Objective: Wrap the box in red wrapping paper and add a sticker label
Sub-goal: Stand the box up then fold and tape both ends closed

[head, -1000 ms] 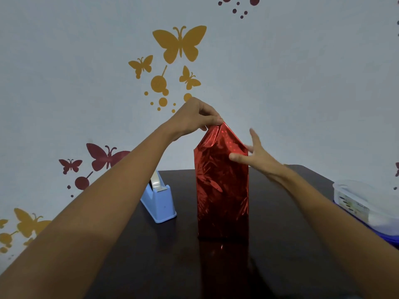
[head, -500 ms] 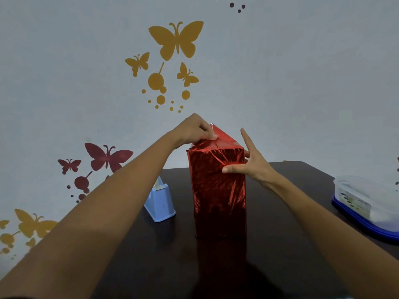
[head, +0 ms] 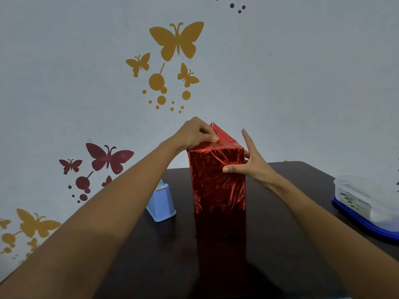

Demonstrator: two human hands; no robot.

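Note:
A tall box (head: 219,195) wrapped in shiny red paper stands upright in the middle of the dark table (head: 280,255). At its top a triangular red paper flap (head: 222,135) sticks up toward the back. My left hand (head: 195,134) sits on the top left edge, its fingers curled and pressing the folded paper down with the thumb. My right hand (head: 251,164) braces the upper right side, thumb across the front face and fingers straight along the side. No sticker label is in view.
A light blue tape dispenser (head: 162,203) stands left of the box, partly behind my left forearm. A clear plastic container with a blue lid (head: 364,203) sits at the table's right edge. A wall with butterfly decals rises behind the table.
The peaked paper at the box top has been folded down flat on the front and left, leaving one triangular flap. My left hand came down with it; my right hand shifted onto the upper right corner.

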